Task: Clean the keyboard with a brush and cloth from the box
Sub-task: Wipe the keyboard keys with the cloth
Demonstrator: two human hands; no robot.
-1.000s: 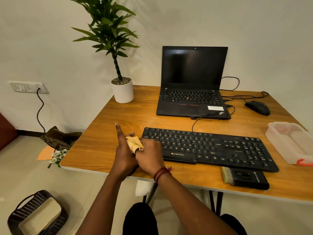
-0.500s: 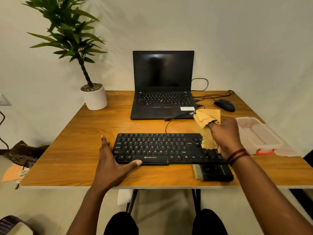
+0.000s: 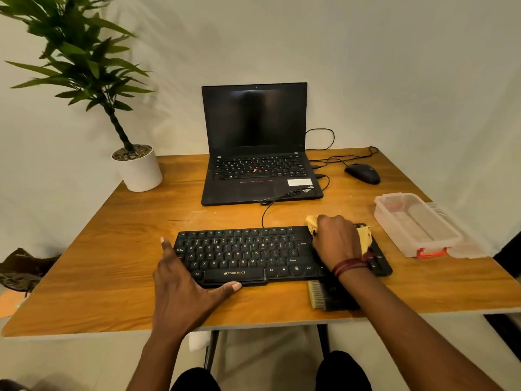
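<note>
Wiping is judged to be in hand: the cloth [image 3: 365, 239] is gripped in the curled right hand [image 3: 337, 241] and pressed on the 3 o'clock end of the keyboard [image 3: 248, 253], whose 9 o'clock end is steadied by the flat, spread left hand [image 3: 180, 289]. A light sweep toward 9 o'clock is called for next; the brush [image 3: 317, 295] is seen at 5 o'clock
</note>
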